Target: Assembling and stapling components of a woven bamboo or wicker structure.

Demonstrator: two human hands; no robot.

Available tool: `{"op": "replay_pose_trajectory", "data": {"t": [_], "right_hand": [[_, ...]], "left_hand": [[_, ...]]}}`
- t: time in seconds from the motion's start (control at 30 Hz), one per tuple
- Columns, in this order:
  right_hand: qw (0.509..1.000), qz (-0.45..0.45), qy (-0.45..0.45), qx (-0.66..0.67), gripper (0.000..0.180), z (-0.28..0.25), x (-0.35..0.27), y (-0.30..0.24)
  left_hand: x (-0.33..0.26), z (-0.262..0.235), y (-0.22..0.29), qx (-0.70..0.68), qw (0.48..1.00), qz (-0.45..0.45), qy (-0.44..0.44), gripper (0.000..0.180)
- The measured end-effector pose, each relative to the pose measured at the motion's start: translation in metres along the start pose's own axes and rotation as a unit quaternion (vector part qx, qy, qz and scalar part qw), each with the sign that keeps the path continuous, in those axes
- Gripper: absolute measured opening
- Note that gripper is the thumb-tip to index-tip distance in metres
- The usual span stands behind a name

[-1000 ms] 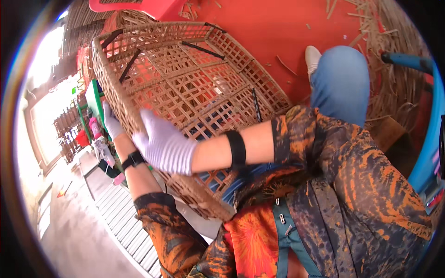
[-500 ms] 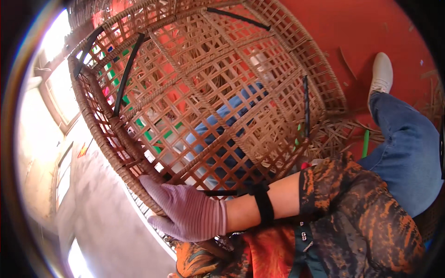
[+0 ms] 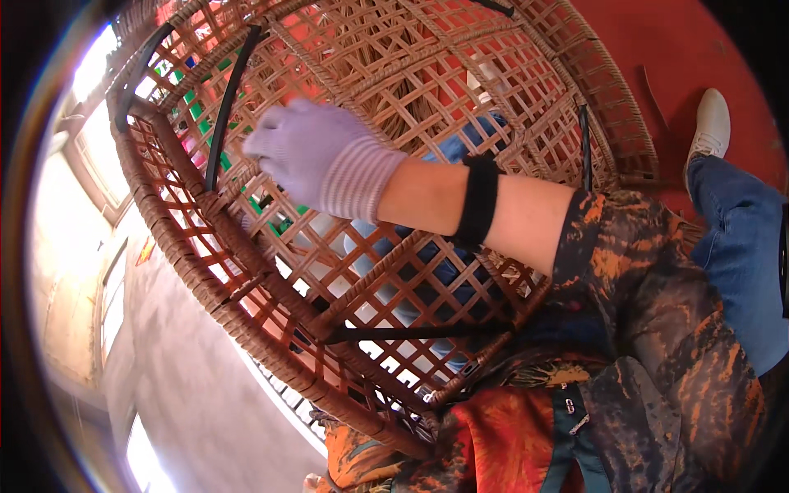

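A large woven rattan basket-like frame (image 3: 271, 316) with a thick wrapped rim and open lattice leans in front of me. My right hand (image 3: 316, 156), in a pale purple knitted glove, is over the inner side of the lattice, near a black strip (image 3: 230, 111) fixed at the left. Its fingers are curled, and whatever they may hold is hidden. A black band (image 3: 478, 201) circles my right forearm. My left hand does not show; only a patterned orange and black sleeve (image 3: 357, 444) appears below the rim.
Another black strip (image 3: 419, 331) spans the frame's lower corner. Through the lattice show jeans and green bars. A leg in jeans (image 3: 731, 238) with a pale shoe (image 3: 713, 123) rests at right on the red floor (image 3: 657, 41). A grey floor (image 3: 197, 353) lies at left.
My right hand has let go of the lower left rim and moved up over the lattice. The frame appears nearer and lower in view, its lower corner now exposed.
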State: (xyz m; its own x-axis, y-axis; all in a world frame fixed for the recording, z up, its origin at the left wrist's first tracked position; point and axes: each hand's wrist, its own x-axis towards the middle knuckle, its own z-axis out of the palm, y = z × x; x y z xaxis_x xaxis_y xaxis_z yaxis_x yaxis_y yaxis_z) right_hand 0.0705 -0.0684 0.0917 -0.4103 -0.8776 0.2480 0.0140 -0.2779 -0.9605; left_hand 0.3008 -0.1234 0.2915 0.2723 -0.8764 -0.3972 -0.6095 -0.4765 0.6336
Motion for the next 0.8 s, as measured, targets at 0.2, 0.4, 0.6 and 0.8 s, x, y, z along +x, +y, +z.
{"op": "replay_pose_trajectory", "data": {"t": [0.2, 0.4, 0.6, 0.8], "right_hand": [[0.977, -0.127, -0.13, -0.111, 0.023, 0.018, 0.036, -0.015], [0.973, -0.033, -0.224, -0.036, 0.028, 0.031, 0.031, -0.006], [0.975, -0.017, -0.22, -0.04, 0.034, 0.028, 0.031, -0.017], [0.975, -0.056, -0.207, -0.053, 0.034, 0.039, 0.031, -0.019]], "left_hand": [[-0.007, -0.002, 0.012, 0.017, 1.0, -0.002, -0.003, 0.034], [-0.008, -0.004, 0.025, 0.041, 0.999, -0.01, 0.002, 0.034], [-0.01, -0.003, 0.034, 0.052, 0.999, -0.01, 0.007, 0.033], [-0.012, 0.001, 0.045, 0.064, 0.998, -0.009, 0.008, 0.033]]}}
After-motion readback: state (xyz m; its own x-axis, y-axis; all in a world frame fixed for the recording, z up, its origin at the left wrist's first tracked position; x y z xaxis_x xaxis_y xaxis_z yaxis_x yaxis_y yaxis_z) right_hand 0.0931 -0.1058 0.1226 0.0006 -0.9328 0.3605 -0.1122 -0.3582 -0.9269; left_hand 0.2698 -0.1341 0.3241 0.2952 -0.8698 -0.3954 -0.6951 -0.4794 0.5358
